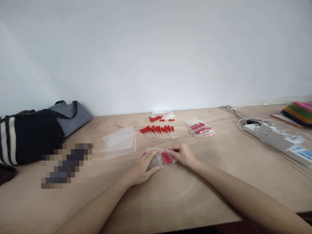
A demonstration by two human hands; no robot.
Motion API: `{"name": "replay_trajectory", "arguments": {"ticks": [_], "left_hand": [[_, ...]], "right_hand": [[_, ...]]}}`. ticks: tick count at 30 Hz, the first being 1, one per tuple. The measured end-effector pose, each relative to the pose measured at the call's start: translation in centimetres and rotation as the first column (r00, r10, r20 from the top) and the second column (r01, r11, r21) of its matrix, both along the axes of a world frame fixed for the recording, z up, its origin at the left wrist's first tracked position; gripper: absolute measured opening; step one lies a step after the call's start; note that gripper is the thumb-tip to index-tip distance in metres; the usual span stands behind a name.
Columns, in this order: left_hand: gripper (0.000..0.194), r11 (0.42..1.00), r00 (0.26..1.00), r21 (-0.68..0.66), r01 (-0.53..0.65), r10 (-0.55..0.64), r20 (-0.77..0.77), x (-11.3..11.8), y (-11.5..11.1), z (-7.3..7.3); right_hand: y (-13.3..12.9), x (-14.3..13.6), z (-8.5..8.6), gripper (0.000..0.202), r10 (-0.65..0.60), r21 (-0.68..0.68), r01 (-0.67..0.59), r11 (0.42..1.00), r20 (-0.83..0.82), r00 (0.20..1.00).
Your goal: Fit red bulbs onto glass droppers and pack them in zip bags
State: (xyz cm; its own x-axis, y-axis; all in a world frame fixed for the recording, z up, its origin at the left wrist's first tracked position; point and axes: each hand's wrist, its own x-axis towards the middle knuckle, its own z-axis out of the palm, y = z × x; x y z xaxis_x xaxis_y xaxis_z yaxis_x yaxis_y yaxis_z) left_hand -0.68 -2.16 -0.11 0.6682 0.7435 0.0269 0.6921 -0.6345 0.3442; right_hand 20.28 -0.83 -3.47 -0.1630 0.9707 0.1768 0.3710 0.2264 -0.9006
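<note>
A clear zip bag (pixel 158 160) lies flat on the table in front of me, with several red-bulbed droppers (pixel 167 157) inside, bulbs toward its right end. My left hand (pixel 143 165) rests on the bag's left part, fingers stretched out and thumb apart. At the zip end, my right hand (pixel 183 154) pinches the bag's edge; its fingertips are partly hidden. Just beyond the bag, a row of loose droppers (pixel 159 133) lies with red bulbs pointing away from me. Flat bags with red zip lines (pixel 122 139) lie to the left.
Filled bags (pixel 200 127) lie right of the row. Loose red bulbs (pixel 156 118) and another bag (pixel 165 113) are near the wall. A power strip (pixel 275 138) with cables and coloured folders (pixel 298 113) stand right; a striped bag (pixel 70 117) and a blurred dark object (pixel 69 165) are left.
</note>
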Motion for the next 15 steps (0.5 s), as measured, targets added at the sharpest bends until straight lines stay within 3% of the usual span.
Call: {"name": "replay_trajectory", "arguments": {"ticks": [2, 4, 7, 15], "left_hand": [[0.051, 1.0, 1.0, 0.01, 0.023, -0.023, -0.021, -0.1, 0.1, -0.2], [0.049, 0.999, 0.998, 0.021, 0.038, -0.037, -0.046, -0.2, 0.3, -0.3], [0.05, 0.998, 0.995, 0.031, 0.051, -0.048, -0.083, -0.2, 0.5, -0.5], [0.054, 0.998, 0.987, 0.036, 0.045, -0.039, -0.158, -0.2, 0.3, -0.6]], "right_hand": [[0.5, 0.7, 0.1, 0.017, -0.035, 0.003, 0.035, 0.999, 0.05, 0.998], [1.4, 1.7, 0.2, 0.02, -0.164, -0.006, 0.167, 0.986, 0.139, 0.976], [3.7, 3.3, 0.9, 0.021, -0.397, 0.087, 0.393, 0.916, 0.355, 0.847], [10.0, 2.6, 2.2, 0.023, -0.42, 0.054, 0.471, 0.881, 0.55, 0.722]]}}
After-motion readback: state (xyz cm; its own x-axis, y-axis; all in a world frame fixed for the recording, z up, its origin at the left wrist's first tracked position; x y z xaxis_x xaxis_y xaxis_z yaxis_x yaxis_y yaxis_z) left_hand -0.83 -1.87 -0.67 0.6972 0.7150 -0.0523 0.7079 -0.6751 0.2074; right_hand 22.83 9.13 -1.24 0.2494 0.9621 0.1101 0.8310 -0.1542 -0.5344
